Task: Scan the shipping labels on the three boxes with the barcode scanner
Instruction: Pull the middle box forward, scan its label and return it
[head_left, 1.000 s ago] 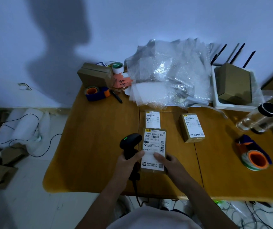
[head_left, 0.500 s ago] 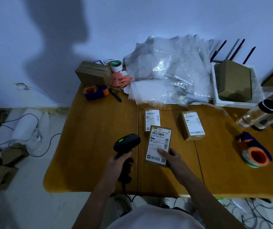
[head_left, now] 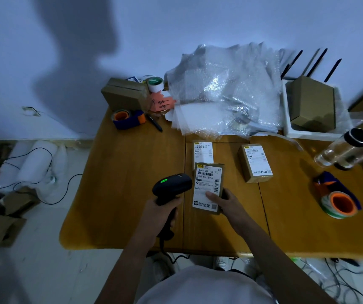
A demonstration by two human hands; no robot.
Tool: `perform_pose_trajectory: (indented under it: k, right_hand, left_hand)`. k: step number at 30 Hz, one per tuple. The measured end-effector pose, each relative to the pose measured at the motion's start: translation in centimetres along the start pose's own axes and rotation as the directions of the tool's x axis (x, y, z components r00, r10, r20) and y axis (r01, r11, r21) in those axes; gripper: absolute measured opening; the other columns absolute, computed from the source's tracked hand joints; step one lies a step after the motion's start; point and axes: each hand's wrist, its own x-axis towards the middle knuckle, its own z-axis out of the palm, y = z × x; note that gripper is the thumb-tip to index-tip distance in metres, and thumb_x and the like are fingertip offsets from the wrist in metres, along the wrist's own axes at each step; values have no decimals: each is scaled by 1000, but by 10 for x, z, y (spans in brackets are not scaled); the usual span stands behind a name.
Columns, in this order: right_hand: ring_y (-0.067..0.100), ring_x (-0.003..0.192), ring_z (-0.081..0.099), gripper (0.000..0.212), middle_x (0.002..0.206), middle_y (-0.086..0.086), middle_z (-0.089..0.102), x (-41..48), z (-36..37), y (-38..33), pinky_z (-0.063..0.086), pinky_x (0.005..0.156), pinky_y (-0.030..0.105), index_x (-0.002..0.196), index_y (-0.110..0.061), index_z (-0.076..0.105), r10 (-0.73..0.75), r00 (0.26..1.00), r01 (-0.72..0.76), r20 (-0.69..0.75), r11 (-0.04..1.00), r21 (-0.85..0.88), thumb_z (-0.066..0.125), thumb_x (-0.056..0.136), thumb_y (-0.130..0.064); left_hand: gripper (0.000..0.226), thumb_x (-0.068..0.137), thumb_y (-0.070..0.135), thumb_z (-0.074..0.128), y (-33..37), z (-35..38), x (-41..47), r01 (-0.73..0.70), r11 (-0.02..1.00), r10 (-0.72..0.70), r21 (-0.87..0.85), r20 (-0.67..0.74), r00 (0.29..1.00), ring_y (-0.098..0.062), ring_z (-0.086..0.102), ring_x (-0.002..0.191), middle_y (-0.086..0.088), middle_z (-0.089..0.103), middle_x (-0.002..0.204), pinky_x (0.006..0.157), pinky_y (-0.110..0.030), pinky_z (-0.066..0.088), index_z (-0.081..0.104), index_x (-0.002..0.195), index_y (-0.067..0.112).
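My left hand (head_left: 163, 212) grips the handle of a black barcode scanner (head_left: 171, 187) with a green light on its head, which points right toward the near box. My right hand (head_left: 225, 206) holds that near box (head_left: 208, 185) by its lower right edge, thumb on the white shipping label, label facing up. Just behind it a second labelled box (head_left: 202, 150) lies flat on the wooden table (head_left: 127, 194). A third labelled box (head_left: 255, 162), marked 20, lies to the right.
Bubble wrap (head_left: 224, 93) is piled at the back. Tape dispensers sit at back left (head_left: 127, 118) and at right (head_left: 338, 201). A brown carton (head_left: 124, 95), a white tray with a box (head_left: 310, 104) and clear bottles (head_left: 349, 148) line the edges. The scanner cable hangs off the front edge.
The near box, tilted half a second ago, now lies straighter under my right thumb. The scanner head has swung right, closer to the label.
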Motion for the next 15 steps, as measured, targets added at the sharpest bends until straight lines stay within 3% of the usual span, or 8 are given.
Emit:
perform_pose_trajectory:
  k: [3, 8, 15]
  right_hand:
    - [21, 99, 76, 47, 116, 4, 75, -1, 0, 2, 60, 91, 50, 125, -21, 58, -6, 1000, 6, 6, 1000, -15, 78, 84, -36]
    - [23, 101, 76, 62, 116, 3, 75, -3, 0, 1, 59, 92, 50, 126, -22, 58, -19, 1000, 19, 10, 1000, -16, 80, 73, -46]
    - [22, 101, 75, 62, 116, 3, 75, -3, 0, -3, 59, 93, 49, 124, -23, 58, -34, 999, 34, 15, 999, -8, 80, 72, -47]
  left_hand:
    - [18, 88, 22, 74, 0, 1, -1, -6, 1000, 6, 16, 7, 1000, -15, 51, 46, -5, 60, 59, 50, -25, 45, 67, 73, 13]
    - [18, 87, 19, 72, -1, 0, -1, -8, 999, 7, 48, 19, 1000, -15, 50, 47, -6, 60, 59, 51, -25, 45, 65, 72, 12]
    - [19, 87, 18, 72, -5, 1, -1, 3, 998, -4, 65, 15, 1000, -15, 51, 48, -6, 59, 60, 54, -28, 45, 64, 70, 12]
